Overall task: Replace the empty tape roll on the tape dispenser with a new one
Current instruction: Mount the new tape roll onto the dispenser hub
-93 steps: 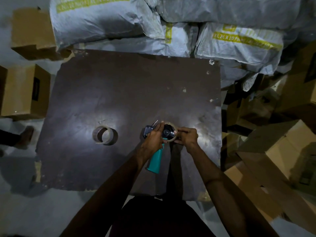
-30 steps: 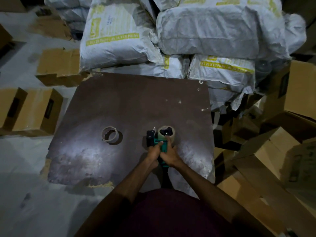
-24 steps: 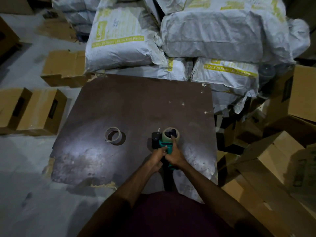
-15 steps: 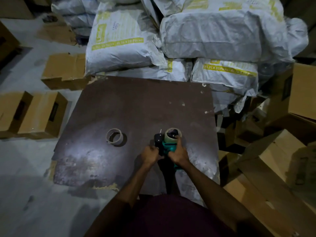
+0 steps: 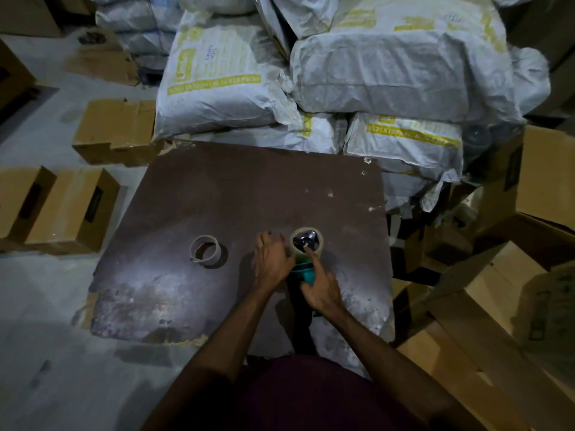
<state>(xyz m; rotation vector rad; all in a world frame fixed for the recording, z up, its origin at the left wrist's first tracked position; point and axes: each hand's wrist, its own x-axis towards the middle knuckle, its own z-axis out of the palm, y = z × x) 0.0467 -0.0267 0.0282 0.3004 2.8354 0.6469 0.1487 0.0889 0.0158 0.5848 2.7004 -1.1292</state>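
Note:
A teal-handled tape dispenser [image 5: 304,271] lies on the dark brown board [image 5: 217,194]. A tape roll [image 5: 307,240] sits on its black hub. My right hand [image 5: 320,286] grips the teal handle, and its forefinger points up onto the hub. My left hand [image 5: 271,259] covers the dispenser's front end just left of the roll; whether it grips anything there is hidden. A thin cardboard tape core [image 5: 205,248] stands alone on the board, well left of both hands.
Grey sacks with yellow print [image 5: 373,73] are piled against the board's far edge. Cardboard boxes [image 5: 59,209] stand on the floor at the left, and more boxes [image 5: 497,290] crowd the right side. Bare grey floor [image 5: 46,353] lies at the lower left.
My left hand has moved up from the handle to the dispenser's front end. My right forefinger now reaches onto the hub. The core has not moved.

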